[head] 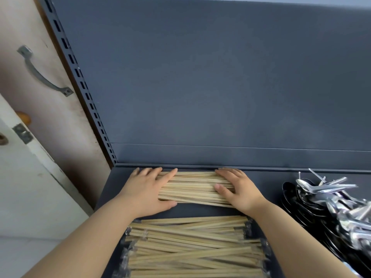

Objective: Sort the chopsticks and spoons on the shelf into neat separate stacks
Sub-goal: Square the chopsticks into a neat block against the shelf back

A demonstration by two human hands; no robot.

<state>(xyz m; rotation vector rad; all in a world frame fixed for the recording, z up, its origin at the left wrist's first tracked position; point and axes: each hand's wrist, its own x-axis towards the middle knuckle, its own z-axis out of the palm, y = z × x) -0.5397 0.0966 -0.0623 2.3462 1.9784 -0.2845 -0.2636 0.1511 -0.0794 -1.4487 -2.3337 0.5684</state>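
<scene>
A flat row of pale wooden chopsticks (192,187) lies crosswise at the back of the dark grey shelf (267,181). My left hand (146,189) rests on the row's left ends, fingers spread and straight. My right hand (239,189) presses on the right ends, fingers straight over the top. Closer to me lies a larger, looser pile of chopsticks in clear wrappers (192,247). A heap of shiny metal spoons (329,205) sits at the right of the shelf.
The shelf's grey back panel (200,77) rises behind the chopsticks, with a slotted upright (80,85) at its left. Left of the shelf stands a pale door with a metal handle (42,71) and a hinge plate (22,133).
</scene>
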